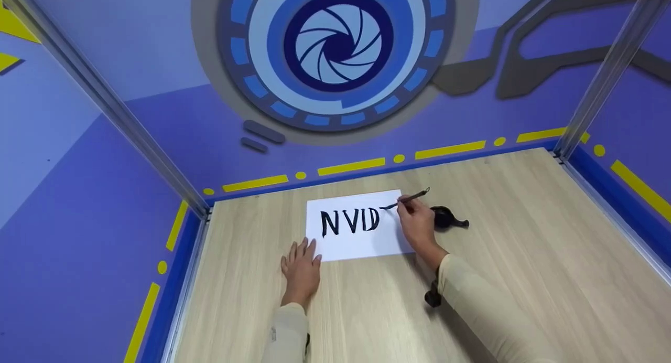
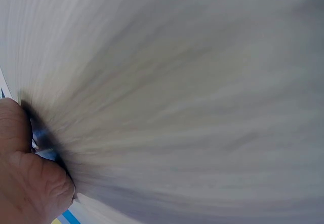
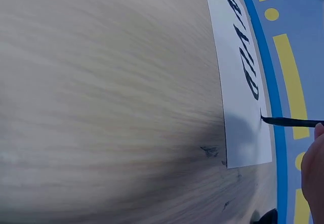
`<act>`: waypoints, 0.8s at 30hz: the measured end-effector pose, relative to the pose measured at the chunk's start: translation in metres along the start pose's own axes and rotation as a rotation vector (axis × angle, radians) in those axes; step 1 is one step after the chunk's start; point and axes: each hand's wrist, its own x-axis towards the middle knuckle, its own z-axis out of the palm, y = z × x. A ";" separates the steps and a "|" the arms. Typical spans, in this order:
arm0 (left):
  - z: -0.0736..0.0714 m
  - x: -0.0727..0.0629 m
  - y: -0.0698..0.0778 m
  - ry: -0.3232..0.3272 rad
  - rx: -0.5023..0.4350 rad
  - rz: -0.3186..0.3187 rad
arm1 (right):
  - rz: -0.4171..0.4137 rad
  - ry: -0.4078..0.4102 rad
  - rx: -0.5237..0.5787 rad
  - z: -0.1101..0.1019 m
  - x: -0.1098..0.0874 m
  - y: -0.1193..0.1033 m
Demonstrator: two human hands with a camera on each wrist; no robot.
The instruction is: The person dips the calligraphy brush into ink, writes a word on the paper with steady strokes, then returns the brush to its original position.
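Observation:
A white sheet of paper (image 1: 356, 247) lies on the wooden table, with the black painted letters "NVID" (image 1: 350, 221) across it. Between thumb and fingers my right hand (image 1: 417, 224) pinches a dark writing brush (image 1: 414, 196), tilted, a loop at its upper end. The brush tip is right at the paper, to the right of the D; in the right wrist view a short black mark (image 3: 260, 113) shows there. My left hand (image 1: 302, 271) lies flat, fingers spread, at the paper's lower left corner. Its thumb side (image 2: 30, 183) shows in the left wrist view.
A black, round-bodied vessel with a narrow neck (image 1: 444, 219) lies just right of the paper, partly behind my right hand. Dark smudges (image 3: 208, 151) mark the table near the sheet. Blue panels (image 1: 293, 158) with yellow dashes wall in the table at the back and sides.

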 end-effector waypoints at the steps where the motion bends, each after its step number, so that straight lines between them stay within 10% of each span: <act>1: 0.001 0.000 -0.001 -0.001 -0.002 -0.003 | -0.002 0.000 0.002 0.000 -0.001 0.000; 24: 0.000 0.001 -0.001 -0.008 0.021 0.006 | -0.019 -0.053 -0.011 -0.003 -0.001 -0.004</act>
